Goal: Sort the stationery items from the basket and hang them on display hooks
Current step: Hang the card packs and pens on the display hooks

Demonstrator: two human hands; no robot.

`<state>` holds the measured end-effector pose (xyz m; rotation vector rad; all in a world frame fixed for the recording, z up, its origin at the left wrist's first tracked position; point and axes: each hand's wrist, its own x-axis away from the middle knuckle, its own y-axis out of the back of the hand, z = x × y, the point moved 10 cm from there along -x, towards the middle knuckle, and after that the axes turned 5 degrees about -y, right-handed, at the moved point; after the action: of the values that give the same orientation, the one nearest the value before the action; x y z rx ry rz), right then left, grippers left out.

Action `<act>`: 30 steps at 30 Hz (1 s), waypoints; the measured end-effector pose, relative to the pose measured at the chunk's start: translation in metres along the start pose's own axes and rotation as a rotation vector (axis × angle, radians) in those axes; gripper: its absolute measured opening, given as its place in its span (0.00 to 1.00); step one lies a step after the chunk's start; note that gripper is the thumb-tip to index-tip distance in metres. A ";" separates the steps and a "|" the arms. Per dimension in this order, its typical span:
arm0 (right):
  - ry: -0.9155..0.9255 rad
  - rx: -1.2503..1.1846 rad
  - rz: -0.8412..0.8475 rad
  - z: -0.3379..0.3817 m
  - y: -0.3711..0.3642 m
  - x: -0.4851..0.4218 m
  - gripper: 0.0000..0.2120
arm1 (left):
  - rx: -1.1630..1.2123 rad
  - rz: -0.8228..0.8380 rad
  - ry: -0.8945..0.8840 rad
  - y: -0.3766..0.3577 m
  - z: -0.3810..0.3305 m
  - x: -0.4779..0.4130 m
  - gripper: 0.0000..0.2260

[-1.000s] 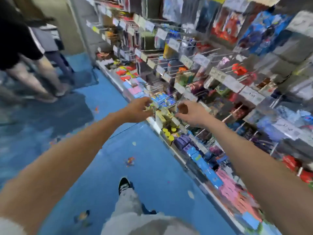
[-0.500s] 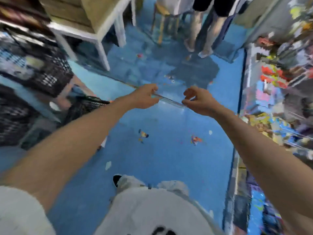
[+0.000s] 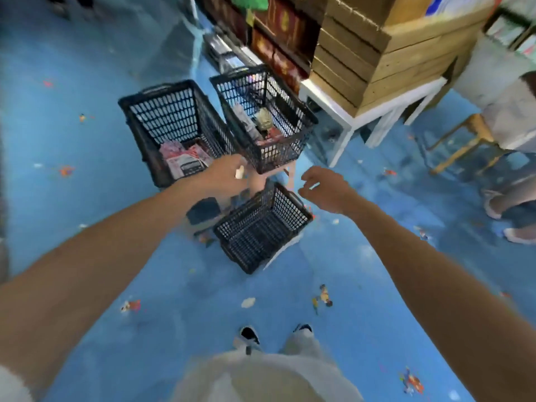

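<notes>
Arms outstretched; left hand (image 3: 226, 177) pinches a pale item (image 3: 239, 172), right hand (image 3: 326, 189) with fingers loosely curled.

On the blue floor (image 3: 72, 140) sit 3 black mesh baskets: the left basket (image 3: 162, 111) with red-and-white packets (image 3: 185, 159), the far basket (image 3: 278, 152) and the near basket (image 3: 261, 227). The left hand (image 3: 224, 177) hovers between them; the right hand (image 3: 324, 190) hangs loosely curled.

Wooden crates (image 3: 391, 53) on white table (image 3: 326, 95)
</notes>
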<state>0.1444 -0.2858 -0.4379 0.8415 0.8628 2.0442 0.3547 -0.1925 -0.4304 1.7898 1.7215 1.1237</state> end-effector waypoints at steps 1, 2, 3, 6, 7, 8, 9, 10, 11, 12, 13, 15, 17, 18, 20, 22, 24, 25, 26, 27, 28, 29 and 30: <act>0.031 0.017 0.014 0.018 -0.006 -0.017 0.10 | 0.014 -0.020 0.042 0.011 0.020 0.002 0.20; 0.058 0.028 0.036 0.035 -0.012 -0.035 0.09 | 0.025 -0.036 0.084 0.022 0.039 0.003 0.21; 0.082 0.036 0.066 0.052 -0.020 -0.051 0.08 | 0.039 -0.056 0.115 0.031 0.057 0.002 0.20; 0.162 0.036 0.159 0.093 -0.047 -0.098 0.07 | 0.054 -0.083 0.188 0.052 0.104 -0.007 0.25; 0.179 0.050 0.191 0.105 -0.056 -0.118 0.08 | 0.041 -0.086 0.215 0.060 0.120 -0.013 0.27; 0.183 0.062 0.222 0.110 -0.064 -0.129 0.10 | 0.029 -0.085 0.231 0.063 0.129 -0.017 0.27; 0.191 0.068 0.253 0.117 -0.072 -0.144 0.12 | 0.033 -0.089 0.244 0.067 0.139 -0.024 0.27; 0.205 0.075 0.281 0.125 -0.078 -0.163 0.13 | 0.044 -0.092 0.267 0.073 0.150 -0.034 0.26; 0.223 0.084 0.295 0.134 -0.081 -0.180 0.14 | 0.058 -0.096 0.291 0.078 0.160 -0.046 0.25; 0.232 0.087 0.309 0.140 -0.083 -0.199 0.15 | 0.072 -0.099 0.314 0.084 0.168 -0.058 0.24; 0.235 0.096 0.322 0.145 -0.083 -0.218 0.14 | 0.086 -0.099 0.334 0.089 0.173 -0.069 0.24; 0.256 0.138 0.322 0.155 -0.079 -0.250 0.13 | 0.088 -0.105 0.347 0.101 0.179 -0.094 0.23; 0.242 0.141 0.302 0.156 -0.072 -0.285 0.11 | 0.102 -0.130 0.349 0.112 0.180 -0.121 0.20; 0.221 0.110 0.299 0.155 -0.068 -0.301 0.10 | 0.117 -0.128 0.339 0.116 0.180 -0.134 0.19; 0.191 0.068 0.305 0.150 -0.065 -0.330 0.10 | 0.139 -0.107 0.322 0.123 0.178 -0.161 0.20; 0.125 0.057 0.324 0.142 -0.065 -0.358 0.13 | 0.171 -0.101 0.298 0.130 0.181 -0.191 0.16; 0.030 0.040 0.332 0.132 -0.065 -0.388 0.17 | 0.222 -0.092 0.274 0.137 0.186 -0.220 0.14; -0.014 0.027 0.329 0.127 -0.065 -0.402 0.18 | 0.241 -0.085 0.263 0.140 0.190 -0.235 0.11; -0.049 0.021 0.316 0.122 -0.064 -0.415 0.18 | 0.267 -0.066 0.255 0.141 0.195 -0.249 0.09; -0.074 0.016 0.291 0.118 -0.062 -0.427 0.18 | 0.294 -0.045 0.249 0.142 0.200 -0.263 0.10; -0.100 -0.005 0.257 0.112 -0.059 -0.439 0.17 | 0.303 -0.020 0.245 0.144 0.205 -0.279 0.15; -0.126 -0.035 0.226 0.107 -0.056 -0.450 0.15 | 0.297 -0.001 0.236 0.147 0.210 -0.295 0.21; -0.145 -0.066 0.210 0.104 -0.055 -0.459 0.14 | 0.287 0.018 0.230 0.149 0.215 -0.309 0.25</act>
<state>0.4765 -0.6055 -0.5483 1.0669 0.6464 2.1475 0.6419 -0.4620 -0.5242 1.9049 2.0963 1.1784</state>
